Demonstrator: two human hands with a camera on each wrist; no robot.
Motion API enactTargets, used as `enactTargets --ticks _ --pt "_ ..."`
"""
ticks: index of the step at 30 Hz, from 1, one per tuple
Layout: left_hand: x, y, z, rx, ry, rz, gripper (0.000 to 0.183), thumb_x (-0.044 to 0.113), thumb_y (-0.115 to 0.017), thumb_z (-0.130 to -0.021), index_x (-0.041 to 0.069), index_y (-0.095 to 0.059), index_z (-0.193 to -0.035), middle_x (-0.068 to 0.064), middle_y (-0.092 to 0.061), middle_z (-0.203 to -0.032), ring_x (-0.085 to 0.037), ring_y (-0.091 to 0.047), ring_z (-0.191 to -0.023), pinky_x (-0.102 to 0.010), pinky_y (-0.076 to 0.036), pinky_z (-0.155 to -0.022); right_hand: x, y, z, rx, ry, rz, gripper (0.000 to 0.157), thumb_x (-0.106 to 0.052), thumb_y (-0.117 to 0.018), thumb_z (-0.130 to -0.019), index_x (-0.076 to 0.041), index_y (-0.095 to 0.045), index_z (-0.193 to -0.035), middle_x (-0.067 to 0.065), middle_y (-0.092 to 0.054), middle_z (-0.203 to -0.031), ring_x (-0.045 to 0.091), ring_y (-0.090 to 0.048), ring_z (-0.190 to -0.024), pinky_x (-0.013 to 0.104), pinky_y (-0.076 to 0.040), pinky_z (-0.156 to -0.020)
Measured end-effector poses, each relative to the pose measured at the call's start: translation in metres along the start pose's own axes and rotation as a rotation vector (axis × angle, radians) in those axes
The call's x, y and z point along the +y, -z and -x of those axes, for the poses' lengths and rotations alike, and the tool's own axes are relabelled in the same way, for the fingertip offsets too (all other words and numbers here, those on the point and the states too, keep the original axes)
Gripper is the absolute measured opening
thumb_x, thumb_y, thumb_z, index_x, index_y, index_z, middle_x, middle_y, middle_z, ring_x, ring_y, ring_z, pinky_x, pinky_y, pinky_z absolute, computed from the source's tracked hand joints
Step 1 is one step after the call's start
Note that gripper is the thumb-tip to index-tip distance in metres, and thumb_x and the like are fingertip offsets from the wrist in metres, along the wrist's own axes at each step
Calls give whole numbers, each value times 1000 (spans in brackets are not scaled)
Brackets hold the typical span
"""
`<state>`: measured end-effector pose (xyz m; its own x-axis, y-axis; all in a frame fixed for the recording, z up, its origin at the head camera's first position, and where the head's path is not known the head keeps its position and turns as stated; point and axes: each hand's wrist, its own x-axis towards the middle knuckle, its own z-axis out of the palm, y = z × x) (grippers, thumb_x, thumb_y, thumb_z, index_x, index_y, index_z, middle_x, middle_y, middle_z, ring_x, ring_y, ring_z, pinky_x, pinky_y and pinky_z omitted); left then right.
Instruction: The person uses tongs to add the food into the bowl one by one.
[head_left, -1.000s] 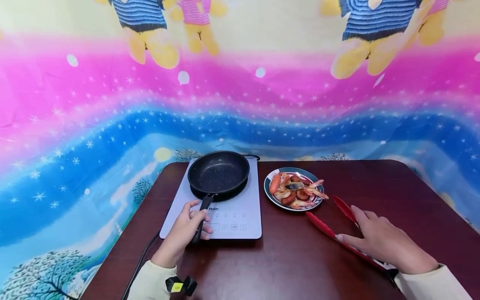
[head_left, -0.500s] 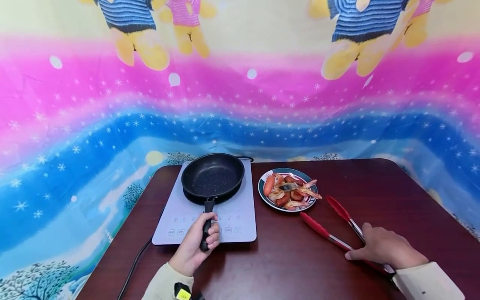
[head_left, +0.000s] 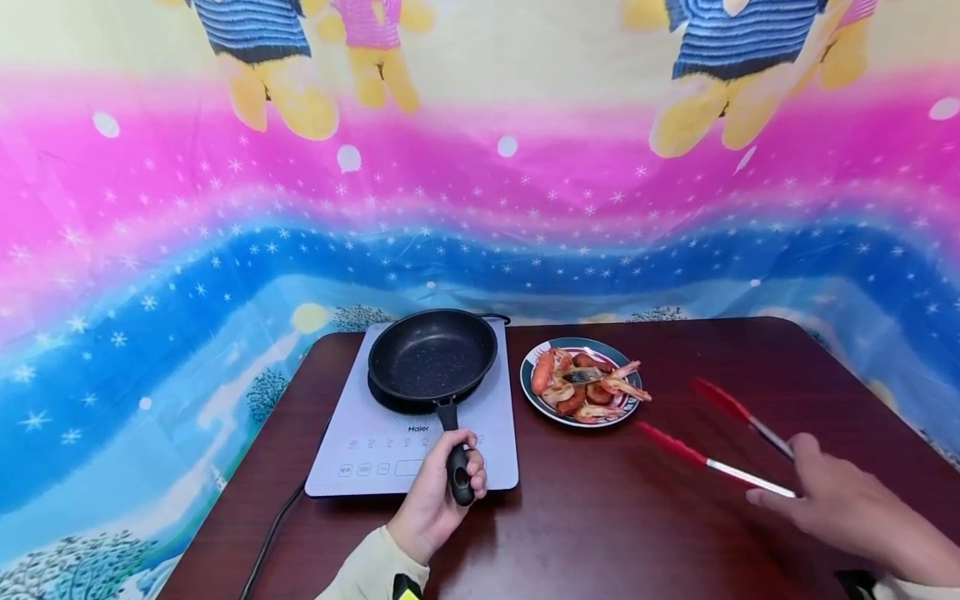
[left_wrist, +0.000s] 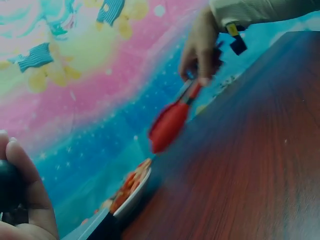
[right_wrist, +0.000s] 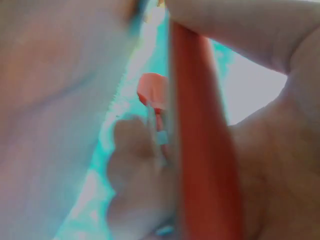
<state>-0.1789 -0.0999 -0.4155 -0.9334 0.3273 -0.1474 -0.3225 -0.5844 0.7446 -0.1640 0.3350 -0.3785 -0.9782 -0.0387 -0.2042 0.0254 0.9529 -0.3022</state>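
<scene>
A black frying pan (head_left: 432, 354) sits on a white induction cooktop (head_left: 337, 446), its inside bare. My left hand (head_left: 442, 492) grips the pan's handle, which points toward me. At the right, my right hand (head_left: 847, 500) holds red-tipped metal tongs (head_left: 750, 477) with their arms spread apart. In the left wrist view, the tongs (left_wrist: 170, 125) hang above the table, their tips close to the plate's food. Between pan and tongs stands a round plate (head_left: 531, 398) of cooked shrimp (head_left: 626, 385), sausage pieces (head_left: 572, 404) and other food. Motion blurs the right wrist view.
A dark brown wooden table (head_left: 585, 508) carries everything. A black power cord (head_left: 273, 521) runs down from the cooktop's left side. Behind the table hangs a patterned cloth (head_left: 510, 192) with cartoon bears.
My left hand has closed round the pan handle and swung it to the right. My right hand has picked the tongs up off the table and moved right with them.
</scene>
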Motion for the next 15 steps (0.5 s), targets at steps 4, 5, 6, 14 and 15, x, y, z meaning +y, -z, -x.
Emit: enactTargets --ticks 4,5,6,14,15 --pt "-4 -7 -1 -17 1 0 14 26 -40 -100 14 -42 -94 6 -43 -62 -8 -45 -53 -21 -38 -55 -20 17 3 199 88 -28 72 -58 -62 -87 6 -36 -109 5 -45 -68 18 -43 -57 32 -32 -50" --pt "-5 -9 -2 -26 0 3 14 26 -41 -100 14 -42 -95 6 -44 -62 -8 -45 -54 -22 -38 -55 -28 20 1 218 101 -48 71 -57 -62 -87 5 -37 -110 4 -45 -67 18 -43 -57 32 -32 -50" --pt "-7 -10 -3 -39 -1 10 14 26 -40 -100 14 -42 -95 6 -44 -62 -8 -45 -54 -22 -38 -56 -36 23 -2 235 119 -66 70 -57 -63 -86 4 -38 -111 4 -45 -67 17 -43 -57 32 -32 -50" --pt "-25 -20 -12 -126 16 85 14 28 -42 -99 16 -46 -94 5 -48 -66 -9 -50 -59 -21 -44 -60 -105 36 -41 123 206 -44 90 -70 -62 -78 8 -51 -121 7 -60 -81 18 -54 -69 37 -46 -58" --pt "-27 -22 -13 -131 21 85 14 29 -43 -99 16 -46 -94 4 -48 -67 -9 -50 -59 -21 -45 -60 -112 37 -45 110 226 -37 90 -70 -62 -78 8 -51 -122 9 -63 -87 19 -57 -73 40 -49 -61"
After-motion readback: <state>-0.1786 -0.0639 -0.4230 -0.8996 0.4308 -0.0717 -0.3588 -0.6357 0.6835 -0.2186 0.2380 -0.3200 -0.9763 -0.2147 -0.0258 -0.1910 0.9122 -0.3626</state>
